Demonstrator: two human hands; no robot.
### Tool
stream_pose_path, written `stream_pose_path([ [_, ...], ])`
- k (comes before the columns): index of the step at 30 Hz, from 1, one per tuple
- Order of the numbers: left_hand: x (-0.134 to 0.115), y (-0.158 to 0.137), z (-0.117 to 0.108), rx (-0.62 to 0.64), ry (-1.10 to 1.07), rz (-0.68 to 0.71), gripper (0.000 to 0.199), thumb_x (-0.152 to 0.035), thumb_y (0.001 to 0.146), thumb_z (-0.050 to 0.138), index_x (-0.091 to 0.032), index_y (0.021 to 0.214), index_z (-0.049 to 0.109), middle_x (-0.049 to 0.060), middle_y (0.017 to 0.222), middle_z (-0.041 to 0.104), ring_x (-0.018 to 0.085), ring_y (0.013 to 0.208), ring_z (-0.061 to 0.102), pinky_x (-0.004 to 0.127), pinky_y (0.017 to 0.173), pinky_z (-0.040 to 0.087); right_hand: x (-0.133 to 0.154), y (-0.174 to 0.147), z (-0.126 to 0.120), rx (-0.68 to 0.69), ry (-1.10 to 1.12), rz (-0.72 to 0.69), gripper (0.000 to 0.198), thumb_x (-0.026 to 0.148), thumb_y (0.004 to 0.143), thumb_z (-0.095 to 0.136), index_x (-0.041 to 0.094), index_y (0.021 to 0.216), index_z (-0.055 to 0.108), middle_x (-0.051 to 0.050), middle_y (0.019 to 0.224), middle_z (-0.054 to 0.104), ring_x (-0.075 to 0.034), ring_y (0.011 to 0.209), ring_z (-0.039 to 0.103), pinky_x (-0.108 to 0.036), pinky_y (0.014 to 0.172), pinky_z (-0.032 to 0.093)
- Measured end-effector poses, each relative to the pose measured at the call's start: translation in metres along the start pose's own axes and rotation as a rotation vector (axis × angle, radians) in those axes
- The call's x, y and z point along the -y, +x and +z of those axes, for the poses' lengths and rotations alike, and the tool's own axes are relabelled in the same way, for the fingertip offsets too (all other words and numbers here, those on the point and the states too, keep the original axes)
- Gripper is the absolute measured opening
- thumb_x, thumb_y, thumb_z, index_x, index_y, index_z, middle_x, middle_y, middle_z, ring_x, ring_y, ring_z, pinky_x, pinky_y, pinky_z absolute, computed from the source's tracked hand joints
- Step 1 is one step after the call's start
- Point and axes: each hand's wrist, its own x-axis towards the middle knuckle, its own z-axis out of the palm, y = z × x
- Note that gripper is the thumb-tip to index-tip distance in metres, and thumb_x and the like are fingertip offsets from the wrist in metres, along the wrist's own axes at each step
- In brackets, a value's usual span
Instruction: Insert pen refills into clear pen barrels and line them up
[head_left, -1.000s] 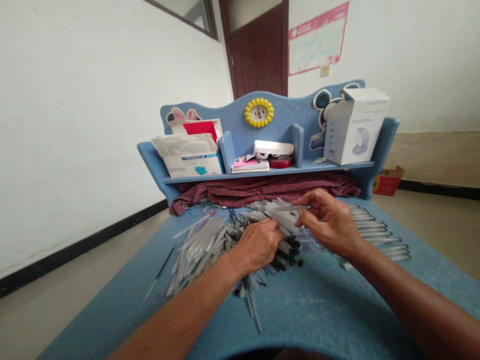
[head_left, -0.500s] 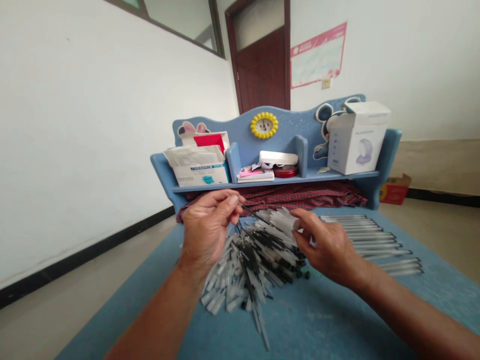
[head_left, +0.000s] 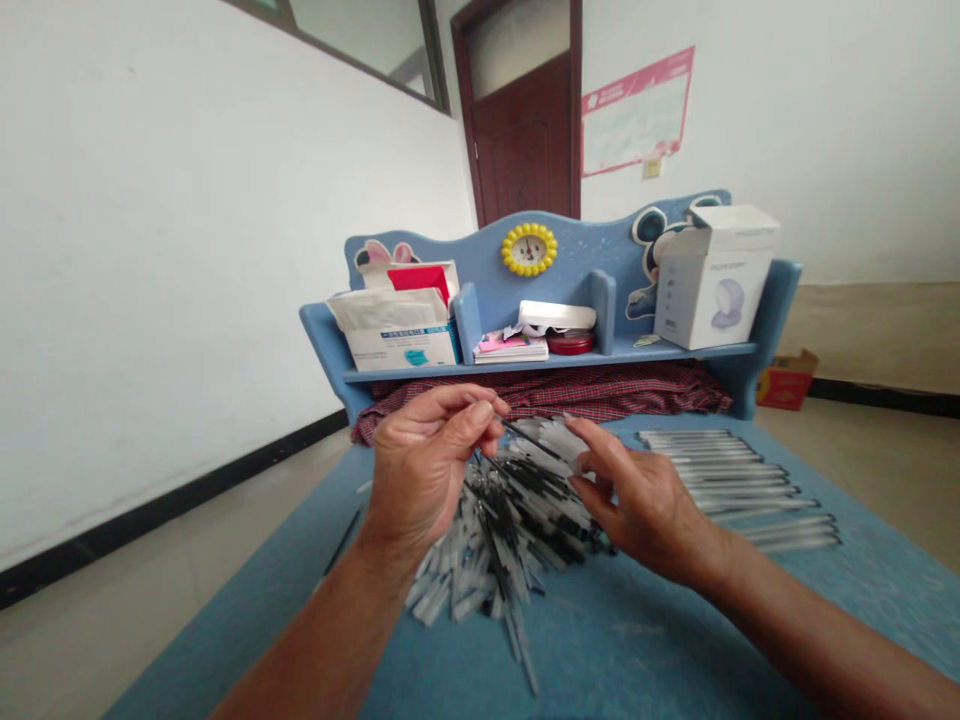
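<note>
My left hand (head_left: 431, 460) is closed in a pinch on a thin black pen refill (head_left: 534, 439), which points right and slightly down. Facing it, my right hand (head_left: 645, 505) has thumb and fingers closed on a translucent pen barrel (head_left: 576, 466), mostly hidden by the fingers. The refill's far end meets the barrel at these fingertips; how deep it sits inside I cannot tell. Below both hands spreads a heap of loose clear barrels (head_left: 450, 570) mixed with black refills and dark small parts. Past my right hand lie rows of clear pens with dark ends (head_left: 735, 472).
A blue shelf (head_left: 480, 372) stands at the back of the blue table (head_left: 637, 640), bearing a mask box (head_left: 405, 345), a red round tin (head_left: 571, 343) and a white carton (head_left: 712, 285). Checked cloth (head_left: 555, 390) is bunched beneath it. A dark thin stick (head_left: 341, 540) lies beside my left forearm.
My right hand has moved slightly left, closer to my left hand, and the refill's end now meets its fingertips. My left hand has shifted a little to the right.
</note>
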Motion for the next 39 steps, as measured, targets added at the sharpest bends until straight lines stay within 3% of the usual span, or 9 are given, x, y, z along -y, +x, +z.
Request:
stream_pose_path([
  [12, 0.000, -0.003, 0.002, -0.004, 0.062, 0.009, 0.007, -0.011, 0.067, 0.070, -0.015, 0.072, 0.072, 0.003, 0.072, 0.069, 0.009, 0.055, 0.058, 0.018, 0.049, 0.047, 0.002, 0.000, 0.000, 0.024, -0.039, -0.030, 0.050, 0.013, 0.086, 0.046, 0.012, 0.134, 0.032, -0.005, 0.083, 0.071, -0.016, 0.059, 0.064, -0.028, 0.058, 0.048],
  [20, 0.000, -0.015, 0.005, 0.097, 0.262, 0.057, 0.011, -0.015, 0.069, 0.071, -0.018, 0.079, 0.073, 0.003, 0.073, 0.070, 0.013, 0.059, 0.062, 0.022, 0.053, 0.052, 0.000, -0.003, 0.002, 0.015, -0.123, -0.109, 0.046, 0.010, 0.084, 0.045, 0.011, 0.130, 0.037, -0.005, 0.076, 0.070, -0.017, 0.060, 0.064, -0.028, 0.055, 0.047],
  [26, 0.001, -0.020, 0.008, 0.098, 0.258, 0.060, 0.011, -0.014, 0.072, 0.069, -0.018, 0.081, 0.072, 0.002, 0.075, 0.070, 0.012, 0.058, 0.063, 0.022, 0.055, 0.053, -0.001, -0.002, 0.001, 0.086, -0.039, 0.001, 0.026, 0.016, 0.084, 0.051, 0.016, 0.110, 0.048, -0.001, 0.070, 0.067, -0.015, 0.059, 0.063, -0.026, 0.057, 0.046],
  [32, 0.005, -0.024, 0.013, 0.078, 0.496, 0.126, 0.008, -0.017, 0.073, 0.068, -0.018, 0.081, 0.071, 0.001, 0.074, 0.071, 0.013, 0.059, 0.064, 0.022, 0.059, 0.053, -0.002, -0.003, 0.002, 0.095, -0.042, -0.022, 0.026, 0.014, 0.084, 0.050, 0.016, 0.110, 0.048, -0.002, 0.073, 0.067, -0.015, 0.061, 0.063, -0.025, 0.057, 0.045],
  [39, 0.020, -0.029, 0.015, 0.292, 0.717, 0.265, 0.010, -0.013, 0.077, 0.064, -0.019, 0.081, 0.070, 0.003, 0.083, 0.070, 0.015, 0.078, 0.065, 0.024, 0.075, 0.051, 0.003, 0.000, -0.004, -0.043, -0.041, -0.034, 0.031, 0.016, 0.087, 0.049, 0.015, 0.118, 0.044, -0.003, 0.078, 0.069, -0.014, 0.060, 0.065, -0.024, 0.058, 0.048],
])
